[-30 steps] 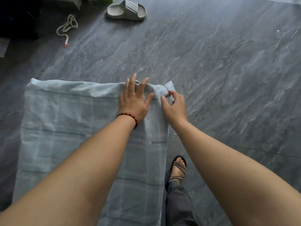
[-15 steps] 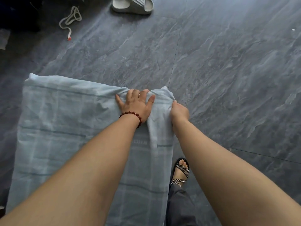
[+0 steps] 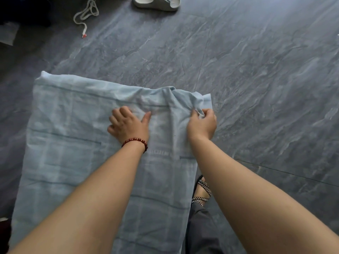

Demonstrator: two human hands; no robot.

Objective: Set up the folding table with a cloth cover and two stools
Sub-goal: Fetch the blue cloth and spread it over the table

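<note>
Pale blue checked cloth spread on the grey marbled floor tiles, flat over most of its area; far right corner bunched and raised into folds. At the cloth's right edge, near that corner: right hand, clenched round a gathered wad of fabric, fingers curled over it. Just to its left, apart from it: left hand, set knuckles-up on the cloth; fingers bent under, thumb out straight toward the folds; grasping or merely pressing, cannot tell (fingertips hidden). Red bead bracelet on the left wrist. Sandalled foot just beside the cloth's right edge, below the right forearm. Pale slipper at the top edge of view, well apart from the cloth; white cord with a red tip on the floor to the slipper's left.
</note>
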